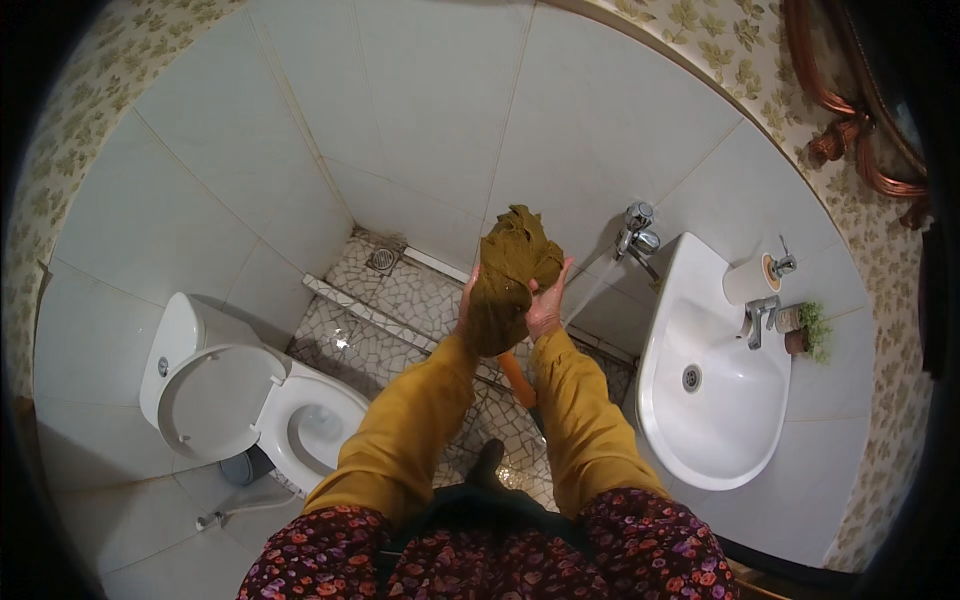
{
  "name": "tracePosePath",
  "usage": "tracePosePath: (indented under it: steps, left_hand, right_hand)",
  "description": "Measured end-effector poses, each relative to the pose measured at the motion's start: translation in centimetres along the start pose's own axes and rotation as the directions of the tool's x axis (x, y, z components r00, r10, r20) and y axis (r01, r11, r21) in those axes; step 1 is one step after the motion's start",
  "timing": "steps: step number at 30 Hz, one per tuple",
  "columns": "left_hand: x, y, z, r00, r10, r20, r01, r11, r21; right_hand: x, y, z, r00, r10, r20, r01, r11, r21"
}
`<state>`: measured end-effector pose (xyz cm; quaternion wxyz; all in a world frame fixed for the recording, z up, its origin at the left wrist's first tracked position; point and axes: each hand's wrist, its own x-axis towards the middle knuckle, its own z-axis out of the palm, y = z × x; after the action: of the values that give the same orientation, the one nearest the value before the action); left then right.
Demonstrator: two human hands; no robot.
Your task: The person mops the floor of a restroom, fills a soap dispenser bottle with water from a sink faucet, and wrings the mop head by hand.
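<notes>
A bunched, wet-looking olive-brown cloth (517, 262) is held up between both my hands, above the tiled floor. My left hand (466, 304) grips its left side, mostly hidden behind the folds. My right hand (549, 306) holds the right side, with the thumb lying against the cloth. To the right of the hands a chrome wall tap (636, 229) pours a stream of water (591, 289) downward past my right wrist. Below the cloth, between my forearms, an orange object (517, 381) shows in part; what it belongs to is hidden.
At right, a white washbasin (656, 375) carries a chrome faucet (763, 321), a soap dispenser (752, 279) and a small potted plant (811, 334). A white toilet (274, 420) with its lid raised stands at left. A low tiled ledge (367, 311) crosses the wet floor near a drain (383, 259).
</notes>
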<state>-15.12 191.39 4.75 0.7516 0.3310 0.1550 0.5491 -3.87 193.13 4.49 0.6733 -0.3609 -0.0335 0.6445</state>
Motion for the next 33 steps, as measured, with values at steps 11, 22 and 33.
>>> tracePosePath:
  steps: [11, 22, 33]
  left_hand:
    - [-1.6, 6.8, 6.6, 0.894, -0.349, 0.281, 0.442, 0.786, -0.432]
    - [4.0, 7.9, 10.0, 0.825, -0.563, -0.054, 0.561, 0.803, 0.203]
    - [4.8, -1.8, 4.5, 0.973, -0.166, -0.163, 0.23, 0.778, 0.584]
  right_hand:
    - [4.3, -9.2, 8.1, 0.799, 0.43, 0.42, -0.055, 0.748, -0.662]
    - [5.5, -12.4, 13.4, 0.87, 0.319, 0.376, 0.385, 0.038, -0.922]
    - [6.3, -7.4, 11.4, 0.932, 0.114, 0.343, 0.339, -0.609, -0.717]
